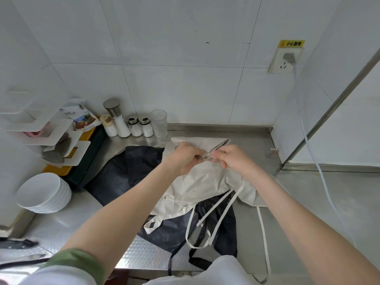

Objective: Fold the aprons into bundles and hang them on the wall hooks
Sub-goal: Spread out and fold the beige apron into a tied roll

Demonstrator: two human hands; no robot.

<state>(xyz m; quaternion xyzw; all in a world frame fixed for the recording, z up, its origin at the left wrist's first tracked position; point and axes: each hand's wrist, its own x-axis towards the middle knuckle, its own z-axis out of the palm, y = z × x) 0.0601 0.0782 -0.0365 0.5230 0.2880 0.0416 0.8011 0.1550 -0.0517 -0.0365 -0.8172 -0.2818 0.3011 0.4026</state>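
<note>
Head view: left hand, right hand pinch cream apron; shakers behind, bowls left.

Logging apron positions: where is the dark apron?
Head view: the dark apron lies centre on the steel counter, partly under the cream apron, right of the stacked bowls.

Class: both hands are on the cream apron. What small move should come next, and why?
Likely fold the pinched end back over the cream apron. The left hand and right hand pinch its bunched strap, but the cloth lies spread over the dark apron, ties loose.
</note>
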